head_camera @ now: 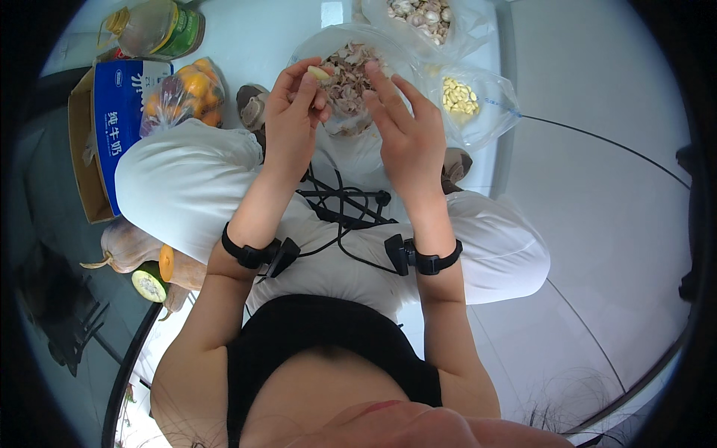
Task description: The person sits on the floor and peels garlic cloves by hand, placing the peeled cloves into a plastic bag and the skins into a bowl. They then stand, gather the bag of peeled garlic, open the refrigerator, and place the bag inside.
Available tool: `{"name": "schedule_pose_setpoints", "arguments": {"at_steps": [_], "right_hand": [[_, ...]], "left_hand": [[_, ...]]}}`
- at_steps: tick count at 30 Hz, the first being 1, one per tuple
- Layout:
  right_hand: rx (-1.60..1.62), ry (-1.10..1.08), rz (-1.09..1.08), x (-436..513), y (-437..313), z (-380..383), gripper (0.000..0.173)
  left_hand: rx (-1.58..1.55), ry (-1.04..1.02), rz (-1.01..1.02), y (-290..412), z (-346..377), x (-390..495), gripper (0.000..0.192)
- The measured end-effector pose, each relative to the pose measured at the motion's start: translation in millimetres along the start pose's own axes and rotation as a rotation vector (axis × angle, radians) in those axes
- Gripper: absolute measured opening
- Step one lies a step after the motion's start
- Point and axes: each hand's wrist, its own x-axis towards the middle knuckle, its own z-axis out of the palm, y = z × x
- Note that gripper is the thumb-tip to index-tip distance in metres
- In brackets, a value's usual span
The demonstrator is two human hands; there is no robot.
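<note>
My left hand (294, 109) holds a peeled garlic clove (319, 73) between thumb and index finger, its other fingers curled. Across from it, my right hand (411, 126) has its fingers apart, with nothing seen in them. Both hands are over a plastic-lined container (305, 50) of loose garlic skins (350, 84). Right of that lies a clear plastic bag (498, 106) with peeled garlic cloves (459, 97) in it. Another plastic bag (470, 28), at the top, holds unpeeled garlic (420, 17).
At the left are a large oil bottle (162, 31), a bag of orange fruit (193, 92) and a blue milk carton box (117, 112). Squashes (131, 246) and a cut green gourd (149, 283) lie below. Black cables (340, 218) run between my wrist straps, near a black folding frame (358, 195).
</note>
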Motion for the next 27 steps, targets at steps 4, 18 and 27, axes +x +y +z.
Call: {"name": "schedule_pose_setpoints", "arguments": {"at_steps": [4, 18, 27], "right_hand": [[-0.021, 0.058, -0.059, 3.3, -1.8, -5.0, 0.028], [0.238, 0.106, 0.024, 4.4, -4.5, -12.2, 0.043], [0.29, 0.293, 0.411, -29.0, 57.0, 0.3, 0.027]], "left_hand": [[0.014, -0.022, -0.014, 1.3, 1.6, -2.2, 0.027], [0.246, -0.281, -0.158, 0.3, 7.3, -14.3, 0.017], [0.314, -0.348, -0.233, -12.9, 5.5, -11.3, 0.018]]}}
